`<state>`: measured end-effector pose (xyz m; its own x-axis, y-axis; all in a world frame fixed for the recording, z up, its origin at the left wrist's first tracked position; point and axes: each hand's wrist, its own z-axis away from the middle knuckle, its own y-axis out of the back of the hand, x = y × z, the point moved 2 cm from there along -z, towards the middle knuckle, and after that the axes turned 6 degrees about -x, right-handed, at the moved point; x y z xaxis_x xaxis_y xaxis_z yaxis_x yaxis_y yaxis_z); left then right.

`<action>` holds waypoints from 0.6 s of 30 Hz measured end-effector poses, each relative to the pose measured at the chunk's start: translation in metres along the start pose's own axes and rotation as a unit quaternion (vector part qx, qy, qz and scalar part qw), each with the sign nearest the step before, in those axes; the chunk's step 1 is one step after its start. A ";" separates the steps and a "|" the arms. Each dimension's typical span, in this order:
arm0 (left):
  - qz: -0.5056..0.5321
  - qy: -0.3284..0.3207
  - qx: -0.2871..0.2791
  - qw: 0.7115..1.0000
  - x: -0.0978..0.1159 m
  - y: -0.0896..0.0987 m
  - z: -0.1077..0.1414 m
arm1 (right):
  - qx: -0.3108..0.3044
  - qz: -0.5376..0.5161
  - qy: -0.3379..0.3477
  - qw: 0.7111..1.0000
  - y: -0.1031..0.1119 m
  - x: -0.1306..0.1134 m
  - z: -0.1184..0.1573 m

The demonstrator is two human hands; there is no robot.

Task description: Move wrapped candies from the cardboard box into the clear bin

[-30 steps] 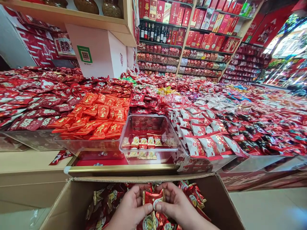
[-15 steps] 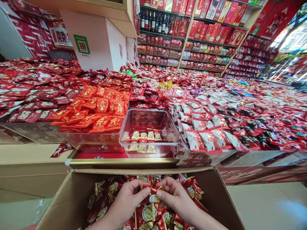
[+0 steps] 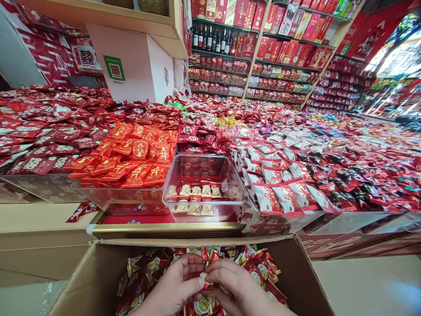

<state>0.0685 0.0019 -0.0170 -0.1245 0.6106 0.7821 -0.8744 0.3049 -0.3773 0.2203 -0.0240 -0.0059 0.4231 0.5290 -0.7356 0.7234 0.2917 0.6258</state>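
Note:
Both my hands are over an open cardboard box [image 3: 82, 274] full of red-and-gold wrapped candies [image 3: 154, 263] with a pale round print. Between my fingertips is one red wrapped candy [image 3: 208, 285], mostly covered by them. My left hand [image 3: 176, 283] grips its left side with thumb and fingers. My right hand [image 3: 235, 278] closes on it from the right, fingers bent over the top. Just beyond the box stands a clear plastic bin [image 3: 204, 202], with small candies [image 3: 195, 192] lined up in a row on its floor.
Orange-red packets [image 3: 140, 151] are heaped left of the clear bin, white-and-red packets [image 3: 279, 195] right of it. A gold-edged red ledge [image 3: 164, 228] runs between bin and box. Two loose red packets [image 3: 82, 211] lie on the left counter. Stocked shelves [image 3: 253, 66] stand behind.
My right hand has rolled over, its fingers now covering more of the candy. The candy has turned and shifted slightly downward in the view. The camera has tilted up a little.

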 end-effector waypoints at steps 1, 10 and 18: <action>0.004 0.011 -0.002 1.000 0.002 0.000 0.001 | 0.003 0.026 0.007 1.000 0.000 0.000 0.001; 0.025 0.077 -0.065 0.995 0.012 0.002 0.006 | 0.090 0.297 0.047 0.949 0.094 -0.072 -0.037; -0.029 0.065 -0.156 0.985 -0.011 0.002 0.001 | -0.309 0.510 -0.150 0.789 0.129 -0.021 -0.172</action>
<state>0.0675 -0.0055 -0.0260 0.0002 0.6686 0.7437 -0.6897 0.5386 -0.4840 0.2107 0.1391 0.1348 0.7907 0.5538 0.2611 -0.4404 0.2182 0.8709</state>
